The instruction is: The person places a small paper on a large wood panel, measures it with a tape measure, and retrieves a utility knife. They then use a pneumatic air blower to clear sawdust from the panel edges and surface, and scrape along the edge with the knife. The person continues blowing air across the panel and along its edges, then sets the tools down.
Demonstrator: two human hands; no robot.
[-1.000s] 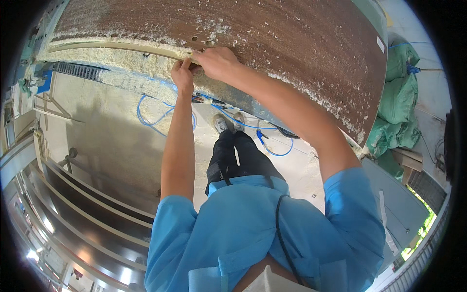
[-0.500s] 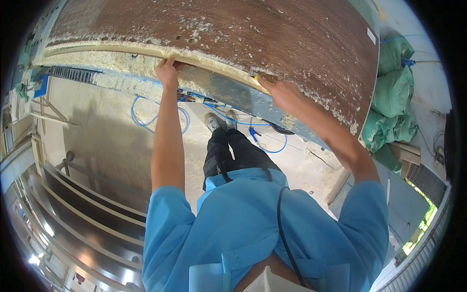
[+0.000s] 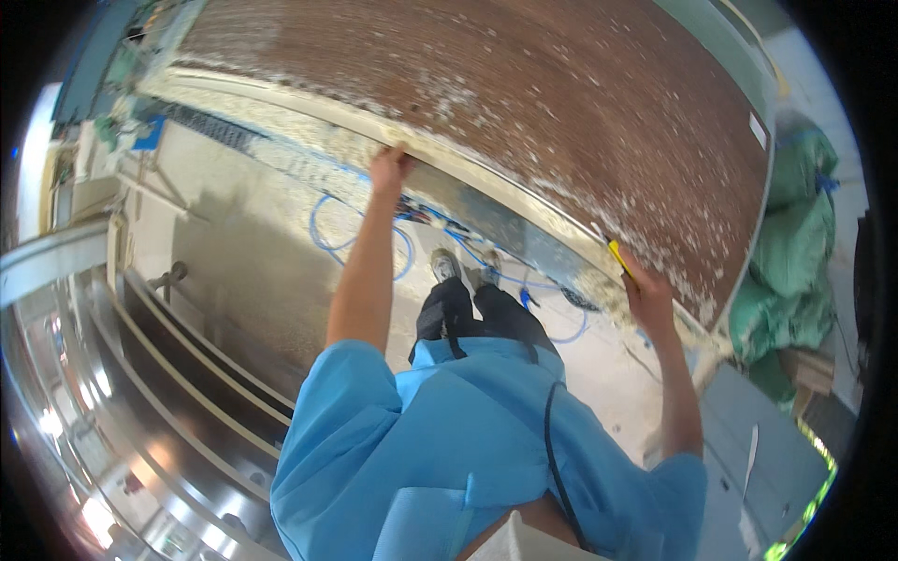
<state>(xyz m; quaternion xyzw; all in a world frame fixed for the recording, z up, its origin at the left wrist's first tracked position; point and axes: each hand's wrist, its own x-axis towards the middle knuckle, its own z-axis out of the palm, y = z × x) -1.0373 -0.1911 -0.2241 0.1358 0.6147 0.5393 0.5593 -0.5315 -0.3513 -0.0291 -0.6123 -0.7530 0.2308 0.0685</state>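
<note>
The right hand [image 3: 647, 297] grips a small yellow tool [image 3: 619, 257] against the near edge of the big brown foam-flecked panel [image 3: 561, 103]. Farther along that edge, the left hand [image 3: 390, 171] curls its fingers over the pale rim. Blue hoses [image 3: 327, 234] lie on the floor beneath; green sacks [image 3: 795, 243] are stacked beyond the panel's right end.

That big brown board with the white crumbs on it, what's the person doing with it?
A person in a blue top stands at the edge of the big brown board, which is speckled with white crumbs. The left hand rests on its pale edge strip. The right hand is farther along that edge, with a small yellow tool in its grip. Blue hoses lie on the floor below.
</note>
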